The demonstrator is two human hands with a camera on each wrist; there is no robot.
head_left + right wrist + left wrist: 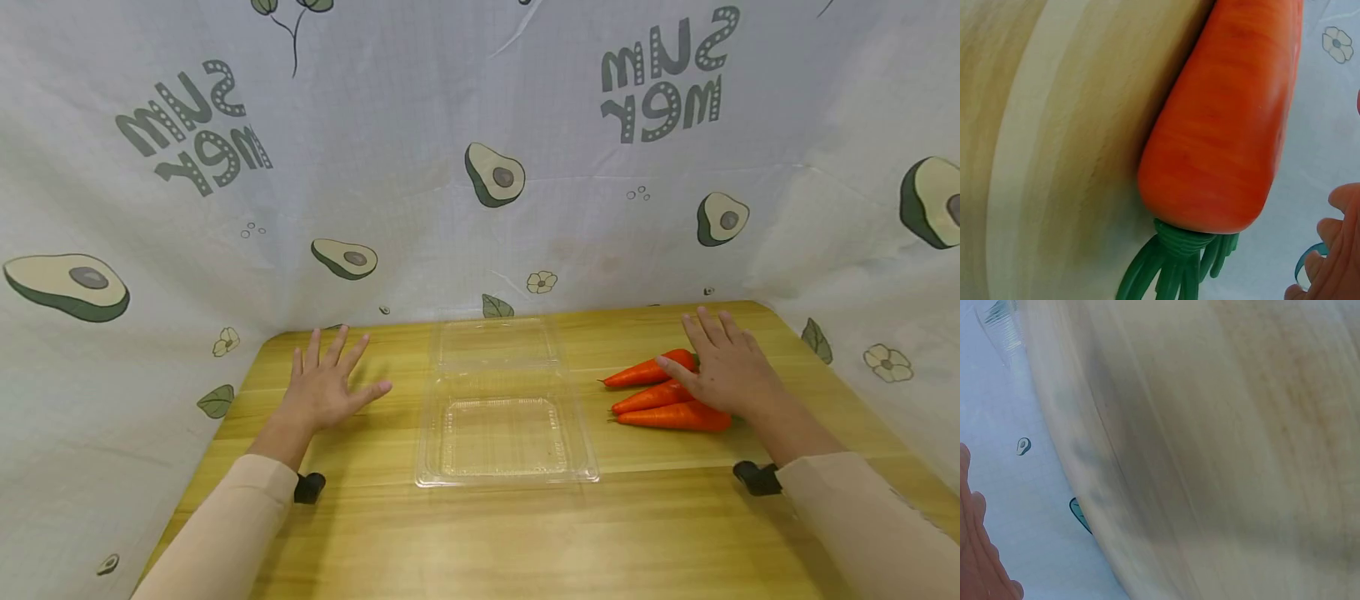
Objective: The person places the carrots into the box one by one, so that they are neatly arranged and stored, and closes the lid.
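Observation:
My left hand (324, 390) is held over the left part of the table, fingers spread and nothing in them. In the left wrist view only the edge of that hand (985, 544) shows, beside bare wood. My right hand (723, 367) spreads its fingers above three orange carrots (671, 416) and hides part of them. Close up in the right wrist view, one carrot (1216, 137) has green stalks (1179, 256) at its thick end. Between the hands lies a clear plastic clamshell box (504, 433), its lid (495, 340) folded back toward the far side.
A light wooden table (480, 542) has rounded far corners. White cloth (420, 108) printed with avocados and lettering hangs behind and along both sides. Black wrist mounts (757, 478) sit below both hands.

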